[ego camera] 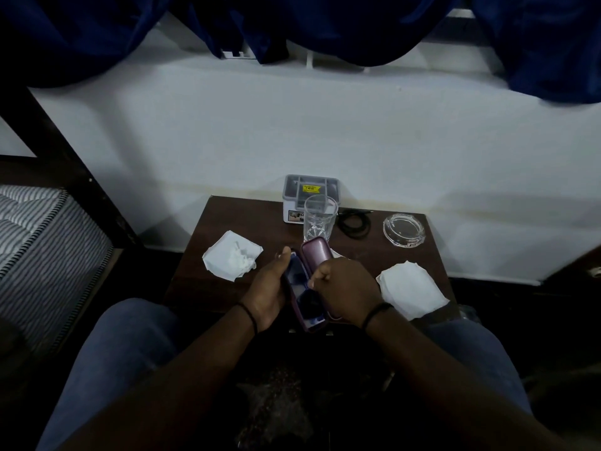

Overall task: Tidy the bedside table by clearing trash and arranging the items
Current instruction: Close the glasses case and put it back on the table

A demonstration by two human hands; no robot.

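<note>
Fingers [320, 276] of right hand [348, 289] curled, pinching at or just over dark glasses lying inside an open purple hard-shell spectacle case [307, 288]; exact contact not resolvable in dim light. Left hand [268, 288] wrapped around case's left edge, thumb extended along rim, holding it above near edge of dark brown wooden surface [227, 219]. Lid tilted up and away toward far side.

Head view only. Case long axis running near-to-far, slightly leaning left at far end; hinge side toward right hand, so right hand nearer lid, left hand steadying base. Judgement: glasses being seated, lid closure likely next.

Elsewhere on surface: crumpled white tissue [232, 260] at left, second white tissue [411, 288] at right edge, clear faceted drinking glass [319, 219], grey plastic organiser box [310, 196], round clear glass ashtray [404, 229], coiled black cable [354, 226].
</note>
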